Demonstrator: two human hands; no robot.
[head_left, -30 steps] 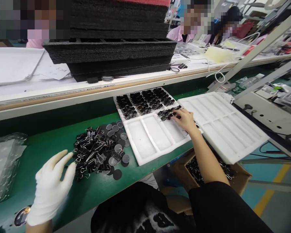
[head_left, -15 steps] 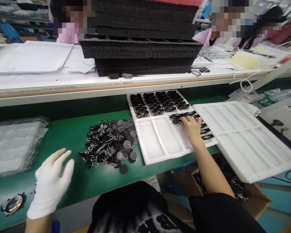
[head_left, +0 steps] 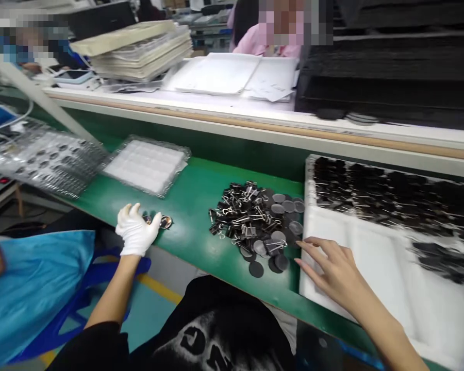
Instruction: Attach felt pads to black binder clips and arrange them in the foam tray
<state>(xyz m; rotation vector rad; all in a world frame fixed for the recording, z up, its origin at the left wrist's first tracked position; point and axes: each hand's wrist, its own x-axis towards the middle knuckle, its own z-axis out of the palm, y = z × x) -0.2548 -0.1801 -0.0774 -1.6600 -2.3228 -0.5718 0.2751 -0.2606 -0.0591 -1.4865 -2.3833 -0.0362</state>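
Note:
My left hand (head_left: 136, 233), in a white glove, rests at the green table's front edge. Its fingers are loosely apart and touch a small shiny round metal piece (head_left: 165, 222). My bare right hand (head_left: 333, 269) hovers with spread fingers over the left edge of a white foam tray (head_left: 375, 281) and holds nothing. Just left of it lies a pile of black binder clips and dark round discs (head_left: 257, 222). The tray's far compartments hold rows of black clips (head_left: 375, 188).
A clear plastic blister tray (head_left: 147, 165) lies on the green table (head_left: 197, 196), with another (head_left: 50, 159) at the far left. Black foam stacks (head_left: 390, 77) and white sheets (head_left: 220, 72) sit on the raised shelf. A blue bag (head_left: 27, 288) hangs lower left. A person in pink (head_left: 266, 46) sits opposite.
The view has swung left. My right hand left the clips in the tray and came back to its left edge. My left hand reached forward to the shiny round piece.

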